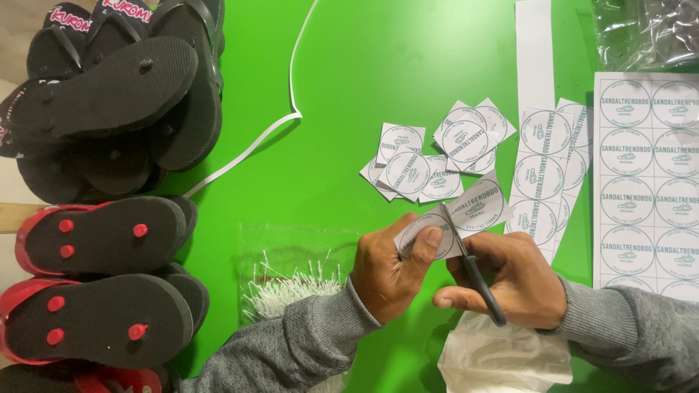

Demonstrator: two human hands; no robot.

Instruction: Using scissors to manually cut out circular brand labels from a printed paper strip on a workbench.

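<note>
Green tabletop (349, 80): your left hand (386, 273) pinches label strip (466, 215), right hand (510, 280) clenches scissors (477, 280) mid-cut; next, keep blades between circles.

A green table (349, 87) is covered with cut labels (429, 156), label sheets (644, 175), stacked sandals (109, 189), a white strip (280, 124) and plastic bags (291, 269).

Both forearms come in from the bottom edge, in grey sleeves, and angle towards each other; the left hand (389, 271) is curled, its thumb stretched out flat and pressing to the right, the fingers tucked under; the right hand (510, 280) sits just beside it, fingers folded in a closed grip, thumb lying along the lower edge; the two hands nearly touch.
</note>
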